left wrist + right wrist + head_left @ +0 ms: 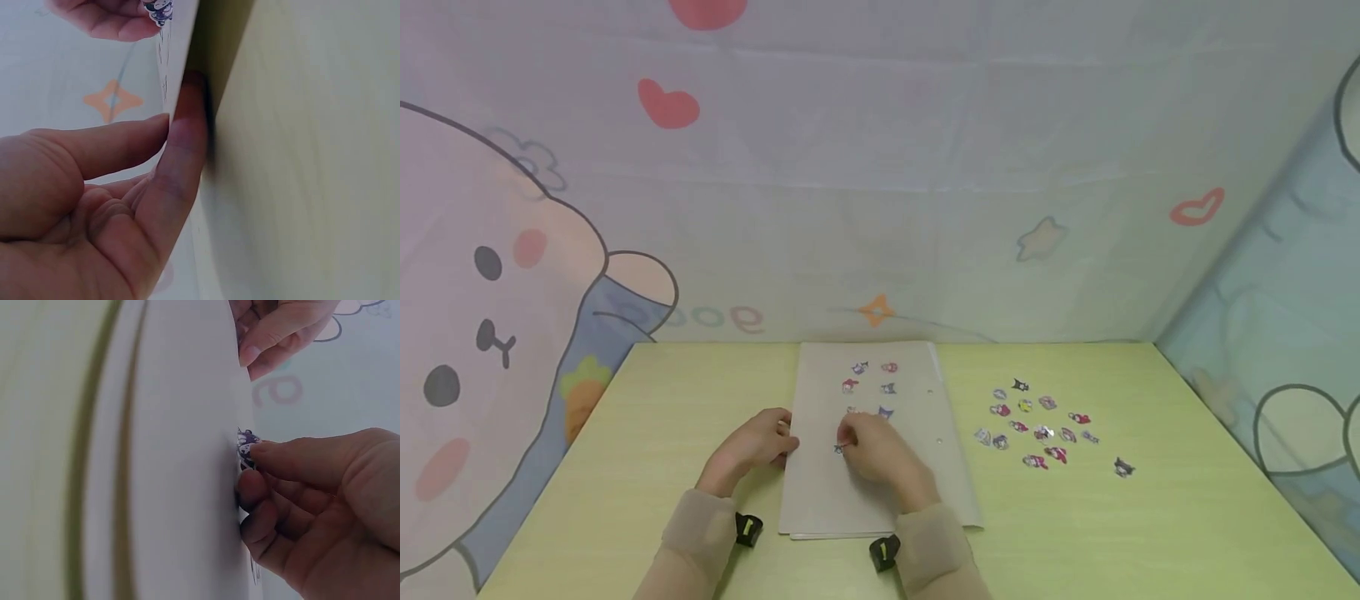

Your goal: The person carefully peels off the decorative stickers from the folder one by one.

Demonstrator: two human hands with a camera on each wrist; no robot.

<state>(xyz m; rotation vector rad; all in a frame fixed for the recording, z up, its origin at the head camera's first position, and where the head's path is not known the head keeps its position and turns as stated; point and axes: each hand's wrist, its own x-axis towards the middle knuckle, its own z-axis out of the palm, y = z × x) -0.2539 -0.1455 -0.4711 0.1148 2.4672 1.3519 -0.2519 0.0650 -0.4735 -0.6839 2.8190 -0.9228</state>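
Observation:
A stack of white paper sheets lies on the table, with several small cartoon stickers in two columns on its upper half. My right hand is over the middle of the paper, pinching a small dark-and-white cartoon sticker between thumb and forefinger, right at the paper's surface. At the left edge, my left hand grips the paper. In the left wrist view its thumb lies on the upper face while a finger reaches underneath, its tip in shadow.
Several loose cartoon stickers are scattered on the yellow table to the right of the paper. Two tiny marks show near the paper's right side. Behind the table hangs a printed cloth backdrop.

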